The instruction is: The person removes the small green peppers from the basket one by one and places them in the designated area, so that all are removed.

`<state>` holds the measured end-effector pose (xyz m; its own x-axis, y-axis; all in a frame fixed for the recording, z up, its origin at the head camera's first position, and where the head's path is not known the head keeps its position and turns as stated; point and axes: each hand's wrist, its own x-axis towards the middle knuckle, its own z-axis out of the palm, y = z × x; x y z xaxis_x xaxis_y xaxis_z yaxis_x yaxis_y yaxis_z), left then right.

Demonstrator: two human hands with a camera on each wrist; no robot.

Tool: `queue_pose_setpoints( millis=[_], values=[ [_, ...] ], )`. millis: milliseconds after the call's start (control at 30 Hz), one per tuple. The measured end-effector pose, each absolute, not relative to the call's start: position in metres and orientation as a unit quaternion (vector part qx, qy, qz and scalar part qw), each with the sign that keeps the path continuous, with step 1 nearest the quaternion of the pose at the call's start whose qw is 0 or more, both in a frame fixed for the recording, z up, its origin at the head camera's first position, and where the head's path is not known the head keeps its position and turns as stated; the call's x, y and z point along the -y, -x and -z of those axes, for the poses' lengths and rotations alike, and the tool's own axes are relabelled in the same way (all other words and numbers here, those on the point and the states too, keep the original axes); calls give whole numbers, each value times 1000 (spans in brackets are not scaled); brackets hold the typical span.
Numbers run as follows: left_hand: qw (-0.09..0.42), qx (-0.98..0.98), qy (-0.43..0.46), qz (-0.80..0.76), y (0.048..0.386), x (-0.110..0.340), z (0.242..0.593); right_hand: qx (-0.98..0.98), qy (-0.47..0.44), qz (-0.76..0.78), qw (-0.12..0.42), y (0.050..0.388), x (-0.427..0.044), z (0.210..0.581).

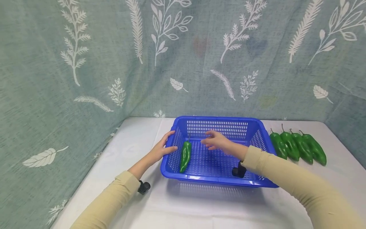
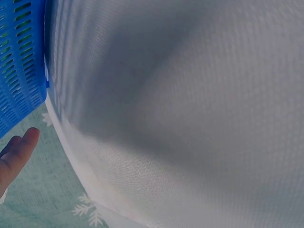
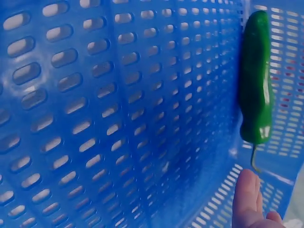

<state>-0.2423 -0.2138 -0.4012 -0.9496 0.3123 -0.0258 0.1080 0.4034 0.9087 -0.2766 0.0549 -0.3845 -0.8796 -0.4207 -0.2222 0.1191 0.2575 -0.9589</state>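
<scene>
A blue perforated plastic basket (image 1: 217, 182) stands on the white-covered table. One long green pepper (image 1: 186, 156) lies along its left inner side, stem toward the back; the right wrist view shows the same pepper (image 3: 256, 78) against the basket wall. My left hand (image 1: 160, 149) is at the basket's left rim, its thumb and fingers spread and touching the edge. In the left wrist view, straight fingers (image 2: 19, 154) show beside the outer wall. Over the inside of the basket hovers my right hand (image 1: 218, 140), fingers loosely bent and holding nothing, to the right of the pepper.
Several green peppers (image 1: 297, 146) lie side by side on the table, just right of the basket, stems toward the back. A green cloth (image 1: 200, 86) with white leaf prints hangs behind and at the sides. White cloth (image 1: 183, 203) covers the table.
</scene>
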Motion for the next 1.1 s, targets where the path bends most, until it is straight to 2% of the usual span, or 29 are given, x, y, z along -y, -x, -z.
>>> queue_pose_setpoints(
  millis=[633, 933, 1100],
  values=[
    [105, -832, -126, -531, 241, 212, 399, -810, 88, 529, 238, 268, -10, 403],
    [100, -833, -129, -528, 242, 211, 400, -823, 71, 515, 227, 273, -1, 404],
    [102, -831, -131, -532, 242, 212, 402, -824, 72, 508, 240, 276, 1, 409]
  ],
)
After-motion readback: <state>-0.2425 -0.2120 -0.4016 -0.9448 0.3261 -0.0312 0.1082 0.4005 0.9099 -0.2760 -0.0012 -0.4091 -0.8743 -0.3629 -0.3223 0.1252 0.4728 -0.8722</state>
